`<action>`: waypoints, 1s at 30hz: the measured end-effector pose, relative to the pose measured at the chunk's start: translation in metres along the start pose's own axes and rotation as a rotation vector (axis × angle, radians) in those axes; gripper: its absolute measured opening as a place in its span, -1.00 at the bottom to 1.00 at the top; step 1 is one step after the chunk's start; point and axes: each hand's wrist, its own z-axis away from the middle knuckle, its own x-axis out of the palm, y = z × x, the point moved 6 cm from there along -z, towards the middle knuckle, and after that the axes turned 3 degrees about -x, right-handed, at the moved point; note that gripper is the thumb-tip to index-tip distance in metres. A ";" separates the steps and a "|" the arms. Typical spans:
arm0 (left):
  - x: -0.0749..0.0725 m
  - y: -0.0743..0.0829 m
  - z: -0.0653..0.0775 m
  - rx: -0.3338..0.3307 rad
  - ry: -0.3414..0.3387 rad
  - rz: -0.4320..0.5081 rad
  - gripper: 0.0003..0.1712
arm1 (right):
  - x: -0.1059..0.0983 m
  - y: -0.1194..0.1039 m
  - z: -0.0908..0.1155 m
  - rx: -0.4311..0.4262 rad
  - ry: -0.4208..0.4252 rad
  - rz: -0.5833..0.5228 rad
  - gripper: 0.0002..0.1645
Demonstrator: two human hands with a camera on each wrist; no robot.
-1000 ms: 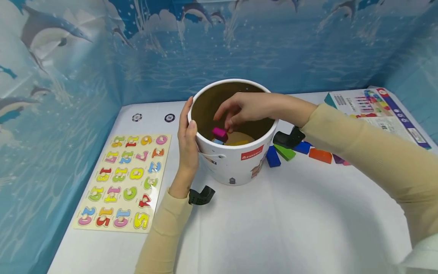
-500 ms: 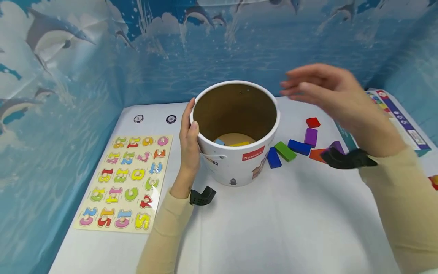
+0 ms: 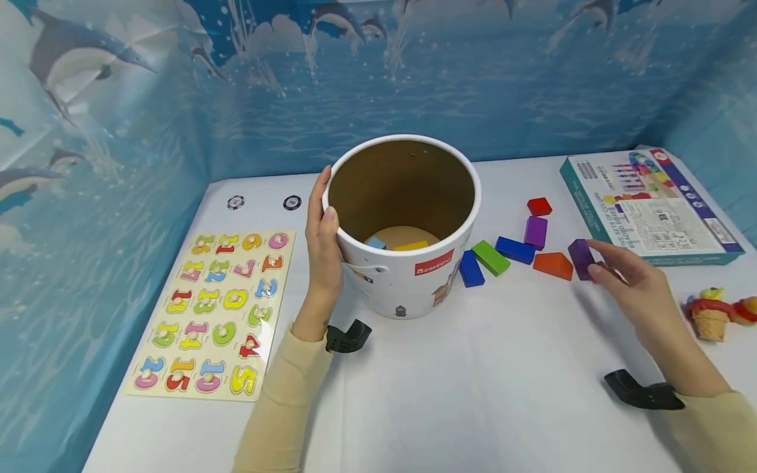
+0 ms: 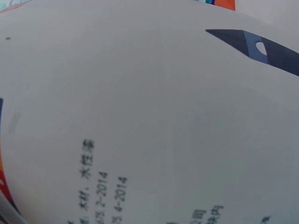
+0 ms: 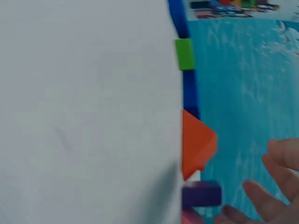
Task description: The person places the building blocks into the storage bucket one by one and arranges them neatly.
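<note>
In the head view, my left hand (image 3: 324,253) holds the left side of a white bucket (image 3: 408,279), its thumb and a fingertip right at the rim. A light blue block (image 3: 375,243) and a yellow block (image 3: 411,246) show inside on the bottom. The left wrist view is filled by the printed bucket wall (image 4: 154,102). My right hand (image 3: 641,289) is at the right, fingertips by a purple block (image 3: 580,259). Seen from the right wrist, its fingers (image 5: 264,200) are spread beside that purple block (image 5: 202,194), with an orange block (image 5: 197,144) near it.
Right of the bucket lie blue, green, orange, purple and red blocks (image 3: 539,206). A flat box (image 3: 644,210) is at the back right, a small toy (image 3: 711,318) at the right edge. A number puzzle board (image 3: 213,315) lies left, two round chips (image 3: 292,202) behind it.
My right hand has let go of a magenta block inside the bucket, lifted out, and moved right and down to the purple block. My left hand stays on the bucket.
</note>
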 end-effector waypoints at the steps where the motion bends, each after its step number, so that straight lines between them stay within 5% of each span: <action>1: 0.000 0.000 0.000 0.001 0.000 0.002 -0.34 | 0.005 0.002 -0.001 -0.004 -0.003 0.051 -0.38; 13: 0.000 -0.001 0.000 -0.007 -0.003 0.004 -0.36 | 0.022 0.010 -0.021 -0.144 0.121 0.241 -0.48; 20: -0.002 0.000 0.000 -0.003 0.004 0.001 -0.34 | 0.023 0.016 -0.023 -0.059 0.131 0.218 -0.52; 24: -0.001 -0.001 0.000 -0.013 0.004 0.000 -0.35 | 0.024 0.017 -0.023 0.072 0.075 0.067 -0.48; 30: -0.001 0.000 0.000 -0.015 0.003 0.002 -0.36 | 0.022 -0.017 -0.019 0.140 0.044 -0.681 -0.39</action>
